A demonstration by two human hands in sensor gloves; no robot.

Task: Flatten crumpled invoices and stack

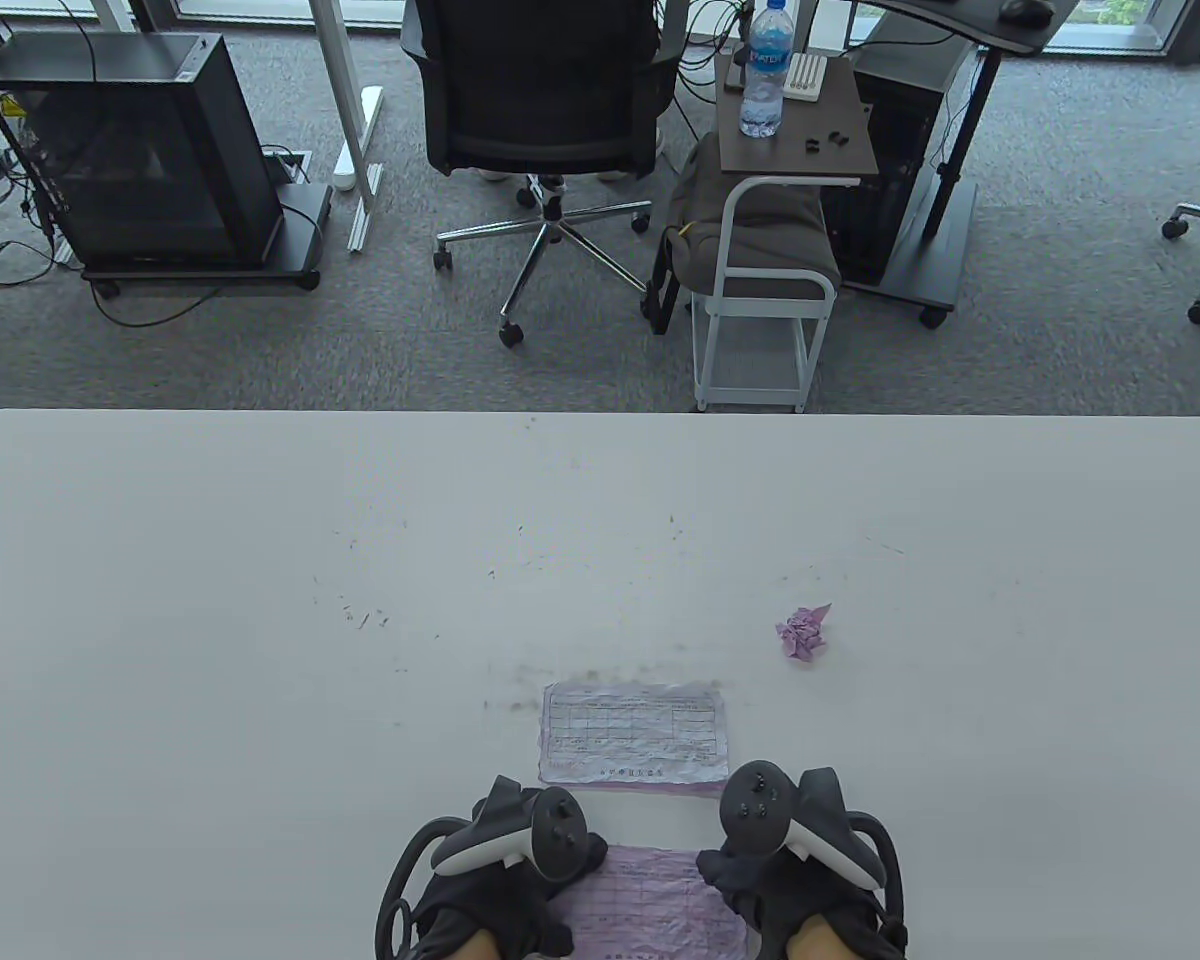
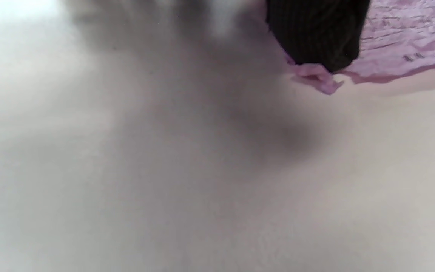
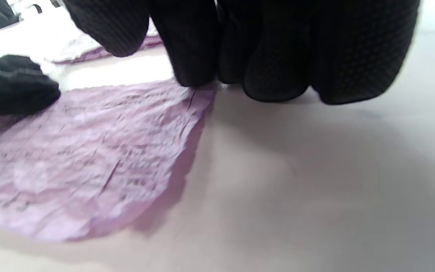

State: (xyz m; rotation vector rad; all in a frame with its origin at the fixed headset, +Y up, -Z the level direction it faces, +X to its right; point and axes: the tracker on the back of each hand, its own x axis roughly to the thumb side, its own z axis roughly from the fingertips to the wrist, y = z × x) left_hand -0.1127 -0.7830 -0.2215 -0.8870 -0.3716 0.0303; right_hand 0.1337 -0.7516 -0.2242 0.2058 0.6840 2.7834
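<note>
1. I have a pink invoice sheet (image 1: 650, 900) lying on the white surface (image 1: 260, 600) at its near edge, between my two hands. It is opened out but wrinkled all over.
2. My left hand (image 1: 505, 880) rests on the sheet's left edge; in the left wrist view one gloved fingertip (image 2: 315, 34) presses down by a curled-up corner. How the other fingers lie I cannot tell, as that view is blurred.
3. My right hand (image 1: 800, 870) sits at the sheet's right edge, fingers (image 3: 278, 56) close together, tips down at the paper's margin.
4. Just beyond lies the stack of flattened invoices (image 1: 633, 733), a white form on top with a pink edge showing below it.
5. A crumpled pink ball (image 1: 803, 633) waits well apart, to the right.
6. I judge this paper very light, limp and easy to tear along its creases. It will slide under a dragging palm.
7. I would pin one edge and stroke outward, then lift by opposite corners.
</note>
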